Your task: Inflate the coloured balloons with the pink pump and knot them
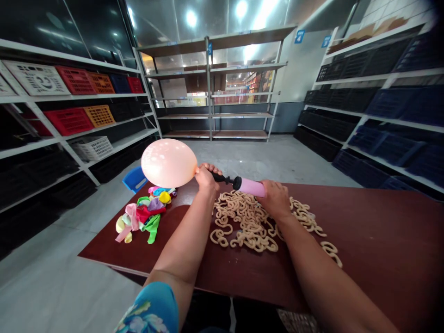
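A pale pink balloon [169, 163], swollen with air, points its neck toward my left hand [208, 176]. That hand is closed around the balloon's neck and the black end of a hand pump [250, 187]. My right hand [275, 198] wraps the pink barrel of the same pump, over the table's middle. Whether the neck sits fully on the pump's tip is hidden by my left fingers. Below my hands lies a heap of beige curved rings [246, 219], some of them C-shaped. Left of my left forearm are several limp balloons [145, 213] in many colours.
A dark red-brown table [374, 231] spans the front. Behind its left edge stands a blue stool or chair [135, 179]. Metal shelves [211, 115] line the back. Racks with red, orange and white crates [71, 121] are on the left, dark crates [391, 143] on the right.
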The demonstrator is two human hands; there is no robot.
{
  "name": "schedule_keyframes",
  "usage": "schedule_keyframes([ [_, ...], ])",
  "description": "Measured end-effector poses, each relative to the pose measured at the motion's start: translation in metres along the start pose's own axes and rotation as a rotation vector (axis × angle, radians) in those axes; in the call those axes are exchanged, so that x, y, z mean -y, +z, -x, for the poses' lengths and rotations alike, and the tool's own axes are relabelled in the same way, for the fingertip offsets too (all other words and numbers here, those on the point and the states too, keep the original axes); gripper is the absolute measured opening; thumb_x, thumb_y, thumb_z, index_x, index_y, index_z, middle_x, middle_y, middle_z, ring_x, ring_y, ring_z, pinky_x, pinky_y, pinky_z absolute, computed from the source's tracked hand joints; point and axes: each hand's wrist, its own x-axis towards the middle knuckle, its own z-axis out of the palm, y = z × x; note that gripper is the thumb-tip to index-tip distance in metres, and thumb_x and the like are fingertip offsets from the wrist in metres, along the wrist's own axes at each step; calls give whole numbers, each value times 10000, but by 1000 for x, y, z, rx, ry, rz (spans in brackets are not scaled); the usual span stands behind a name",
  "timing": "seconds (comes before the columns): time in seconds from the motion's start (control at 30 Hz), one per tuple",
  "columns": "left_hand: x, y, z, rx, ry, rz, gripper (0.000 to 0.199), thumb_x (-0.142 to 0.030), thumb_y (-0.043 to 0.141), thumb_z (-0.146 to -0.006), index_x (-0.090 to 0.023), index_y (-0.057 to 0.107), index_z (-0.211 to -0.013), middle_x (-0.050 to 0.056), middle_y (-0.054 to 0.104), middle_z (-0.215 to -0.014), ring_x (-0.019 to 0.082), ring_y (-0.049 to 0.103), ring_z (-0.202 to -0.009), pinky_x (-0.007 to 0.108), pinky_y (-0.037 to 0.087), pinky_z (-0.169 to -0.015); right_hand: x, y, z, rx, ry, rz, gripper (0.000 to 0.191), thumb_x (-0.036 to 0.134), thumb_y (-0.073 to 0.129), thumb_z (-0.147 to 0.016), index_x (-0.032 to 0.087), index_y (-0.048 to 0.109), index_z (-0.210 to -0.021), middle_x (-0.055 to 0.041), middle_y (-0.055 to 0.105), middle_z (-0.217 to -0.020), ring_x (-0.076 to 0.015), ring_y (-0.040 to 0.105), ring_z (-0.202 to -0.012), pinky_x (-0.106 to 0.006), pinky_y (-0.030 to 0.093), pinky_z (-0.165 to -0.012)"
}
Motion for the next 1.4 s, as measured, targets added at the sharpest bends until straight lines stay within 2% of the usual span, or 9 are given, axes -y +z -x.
schedule_keyframes([
  [0.2,-26,-12,-21,-23,56,70,139,-95,376,-686,-192,290,-635,-54,272,-528,62,311,-398,207,256,-416,-25,2,2,-98,182,39,251,282,503,-758,207,556,-991,-69,578,-958,-236,412,-924,-347,219,-780],
  [0.33,-20,-17,-20,-25,52,84,143,-103,378,-699,-192,286,-635,-56,263,-527,61,307,-398,203,257,-422,-23,3,2,-106,264,60,238,247,470,-771,181,566,-979,-105,563,-944,-251,392,-922,-346,228,-728],
  [0.57,24,-18,4,-36,-15,59,187,-137,383,-734,-192,247,-618,-58,249,-520,60,300,-401,205,271,-436,4,2,2,-10,135,87,257,250,456,-785,178,555,-1011,-121,556,-980,-258,385,-932,-347,235,-725],
  [0.67,34,-15,11,-21,-29,26,188,-137,398,-730,-191,256,-619,-56,269,-523,62,319,-411,208,292,-450,7,2,2,4,58,70,282,297,466,-789,183,543,-1035,-112,563,-985,-251,394,-927,-340,238,-729],
  [0.83,22,-15,5,-12,-28,22,166,-107,400,-711,-189,286,-623,-56,286,-529,60,338,-417,215,299,-462,-6,3,1,21,40,24,296,306,505,-763,212,540,-1041,-75,573,-985,-230,409,-917,-318,245,-725],
  [0.97,2,-28,-14,-76,-38,72,153,-121,387,-724,-191,288,-632,-62,279,-525,57,320,-405,209,286,-452,-24,3,2,10,151,17,278,271,492,-761,217,558,-1025,-78,569,-981,-233,399,-930,-327,246,-730],
  [1.1,-3,-41,-26,-120,-19,96,151,-124,378,-729,-193,285,-632,-63,279,-517,61,320,-398,206,287,-446,-35,6,4,-56,264,24,248,257,465,-776,205,582,-988,-101,559,-972,-258,365,-969,-348,251,-740],
  [1.23,3,-43,-25,-84,-12,115,161,-103,369,-717,-192,275,-622,-61,272,-509,61,310,-391,202,280,-437,-30,8,3,-42,255,50,250,232,450,-780,180,576,-991,-117,550,-963,-257,364,-951,-342,261,-714],
  [1.4,18,-35,-12,-57,-38,102,166,-81,361,-712,-192,275,-623,-58,268,-512,63,306,-395,205,277,-438,-6,2,3,11,120,81,264,254,470,-780,184,556,-1020,-113,549,-986,-255,380,-938,-339,257,-713],
])
